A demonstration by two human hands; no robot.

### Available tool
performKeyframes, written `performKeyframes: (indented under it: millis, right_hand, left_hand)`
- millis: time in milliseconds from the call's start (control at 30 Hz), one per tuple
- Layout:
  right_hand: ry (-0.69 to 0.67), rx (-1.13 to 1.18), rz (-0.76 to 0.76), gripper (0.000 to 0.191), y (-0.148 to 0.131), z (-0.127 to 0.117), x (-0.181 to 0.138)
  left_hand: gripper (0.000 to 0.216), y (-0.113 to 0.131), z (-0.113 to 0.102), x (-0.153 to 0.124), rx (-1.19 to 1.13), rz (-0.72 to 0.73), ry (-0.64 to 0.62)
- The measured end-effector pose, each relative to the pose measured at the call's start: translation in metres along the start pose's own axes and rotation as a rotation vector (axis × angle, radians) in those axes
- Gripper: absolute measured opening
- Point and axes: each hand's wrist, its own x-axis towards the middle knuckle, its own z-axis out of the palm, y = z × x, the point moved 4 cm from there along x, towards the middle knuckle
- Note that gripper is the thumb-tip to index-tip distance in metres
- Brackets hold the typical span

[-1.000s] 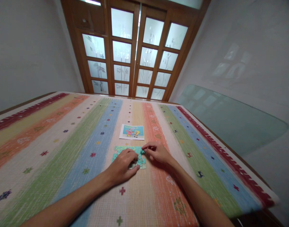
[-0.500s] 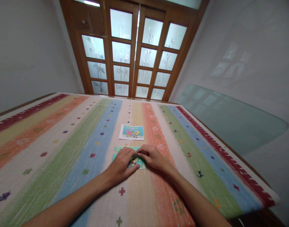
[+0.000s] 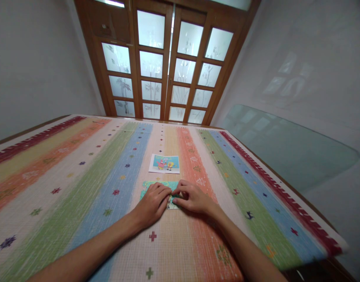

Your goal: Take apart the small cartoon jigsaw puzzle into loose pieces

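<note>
A small teal jigsaw puzzle (image 3: 156, 185) lies flat on the striped tablecloth (image 3: 80, 184), mostly covered by both hands. My left hand (image 3: 153, 204) rests on its left part with the fingers curled down onto the pieces. My right hand (image 3: 191, 197) lies over its right part, fingertips pinched together on a piece at the puzzle's middle; the piece itself barely shows. The two hands touch fingertip to fingertip. Beyond the puzzle lies a cartoon reference picture (image 3: 164, 163), untouched.
The table's right edge (image 3: 288, 211) runs diagonally, with a glass pane (image 3: 286, 149) leaning by the wall beyond it. A wooden door with frosted panes (image 3: 168, 62) stands behind the table.
My right hand has moved left from the puzzle's right edge onto its middle, meeting the left hand. The left hand's fingers have curled in a little.
</note>
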Motion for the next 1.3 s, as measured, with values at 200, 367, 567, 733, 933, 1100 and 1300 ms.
performKeyframes:
  millis: [200,367,567,733,933,1100,1300]
  right_hand:
    - [0.001,-0.051,-0.009,0.008,-0.002,0.006,0.003]
    - [0.029,-0.052,0.03,0.006,0.002,0.0,0.001]
    - [-0.016,-0.035,-0.002,0.009,-0.002,0.0,-0.001]
    - [0.025,-0.1,0.041,0.007,0.006,0.001,-0.001]
    - [0.11,-0.164,0.156,0.017,0.025,-0.007,-0.004]
    - [0.077,-0.138,0.151,0.026,0.025,-0.013,-0.007]
    - [0.036,-0.116,0.143,0.025,0.021,-0.013,-0.007]
  left_hand:
    - [0.027,-0.001,-0.002,0.0,0.058,-0.018,0.015]
    - [0.021,-0.001,-0.004,0.0,0.08,-0.031,0.009]
    - [0.022,-0.003,-0.002,0.0,0.115,-0.015,0.019]
    - [0.028,-0.022,-0.021,0.004,0.136,0.023,0.047]
    - [0.037,-0.067,-0.048,0.002,0.173,-0.029,-0.026]
    - [0.037,-0.056,-0.044,0.001,0.12,0.041,-0.067]
    - [0.033,-0.017,-0.026,0.001,0.06,0.144,-0.153]
